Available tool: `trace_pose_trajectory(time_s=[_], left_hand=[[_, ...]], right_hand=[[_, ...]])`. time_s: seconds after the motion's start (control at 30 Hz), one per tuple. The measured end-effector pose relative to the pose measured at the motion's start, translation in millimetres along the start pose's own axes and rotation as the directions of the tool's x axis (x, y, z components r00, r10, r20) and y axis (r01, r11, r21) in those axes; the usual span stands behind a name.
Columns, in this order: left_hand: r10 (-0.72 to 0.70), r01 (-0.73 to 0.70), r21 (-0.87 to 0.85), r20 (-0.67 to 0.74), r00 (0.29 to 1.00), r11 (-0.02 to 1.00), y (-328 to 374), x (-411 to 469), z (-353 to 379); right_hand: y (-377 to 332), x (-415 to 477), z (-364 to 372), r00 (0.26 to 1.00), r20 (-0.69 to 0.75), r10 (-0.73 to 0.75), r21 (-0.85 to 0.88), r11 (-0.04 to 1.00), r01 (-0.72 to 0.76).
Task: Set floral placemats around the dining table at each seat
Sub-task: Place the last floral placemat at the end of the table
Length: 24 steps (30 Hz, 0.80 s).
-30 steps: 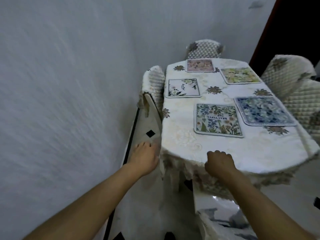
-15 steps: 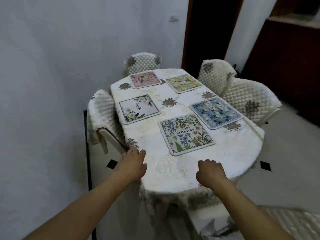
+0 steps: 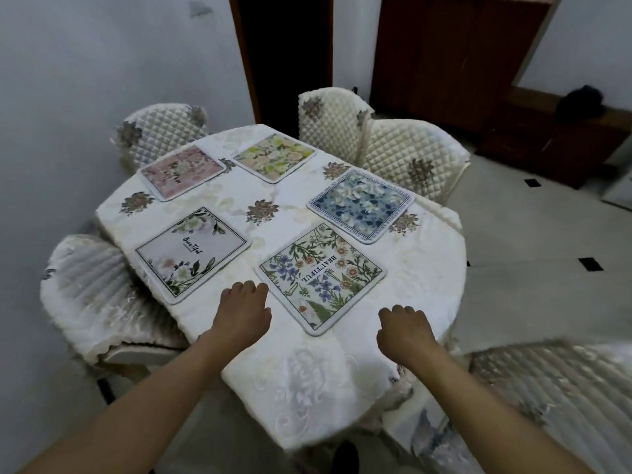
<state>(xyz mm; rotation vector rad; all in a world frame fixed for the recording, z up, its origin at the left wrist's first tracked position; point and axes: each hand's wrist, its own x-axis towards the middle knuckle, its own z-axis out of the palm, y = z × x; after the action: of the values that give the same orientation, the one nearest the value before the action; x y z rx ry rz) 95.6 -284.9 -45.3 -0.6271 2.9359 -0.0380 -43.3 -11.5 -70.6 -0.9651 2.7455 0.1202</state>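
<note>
Several floral placemats lie flat on the white-clothed dining table [image 3: 420, 268]. Nearest me is a wildflower mat reading BEAUTIFUL [image 3: 321, 277]. A white mat with green leaves [image 3: 191, 249] lies to its left, a blue one [image 3: 360, 203] to the right, a pink one [image 3: 183, 171] and a yellow-green one [image 3: 273, 155] at the far end. My left hand [image 3: 242, 311] hovers palm down, fingers curled, just left of the wildflower mat's near corner. My right hand [image 3: 403, 331] hovers over the cloth right of that mat. Neither hand holds anything.
Quilted cream chairs ring the table: one at the left [image 3: 92, 295], one far left [image 3: 160, 128], two at the far right [image 3: 410, 155], one at the near right [image 3: 554, 388]. A dark doorway [image 3: 287, 56] and a brown cabinet [image 3: 455, 56] stand behind. The wall is on the left.
The view has swung right and moved over the table. Both hands have gone from the table's near edge forward over the cloth, to either side of the wildflower mat.
</note>
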Motion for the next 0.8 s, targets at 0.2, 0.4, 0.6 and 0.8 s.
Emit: trace_pose_trajectory(time_s=[0.2,0.4,0.6,0.8], left_hand=[[0.025,-0.025,0.007,0.050,0.998,1.000,-38.8,56.0,18.8],[0.075,-0.058,-0.133,0.130,0.989,0.989,-78.0,149.1,42.8],[0.081,0.071,-0.424,0.331,0.940,0.903,-90.6,222.4,80.2],[0.001,0.241,-0.592,0.378,0.926,0.769,-104.2,247.6,102.5]], right_hand=[[-26.7,40.5,9.3,0.999,0.020,0.025,0.044,0.999,-0.025],[-58.5,62.1,21.2,0.978,0.097,0.186,0.053,0.980,-0.192],[-114.2,65.6,36.1,0.897,0.231,0.376,0.091,0.910,-0.405],[-156.0,84.5,45.5,0.790,0.392,0.472,0.317,0.737,-0.597]])
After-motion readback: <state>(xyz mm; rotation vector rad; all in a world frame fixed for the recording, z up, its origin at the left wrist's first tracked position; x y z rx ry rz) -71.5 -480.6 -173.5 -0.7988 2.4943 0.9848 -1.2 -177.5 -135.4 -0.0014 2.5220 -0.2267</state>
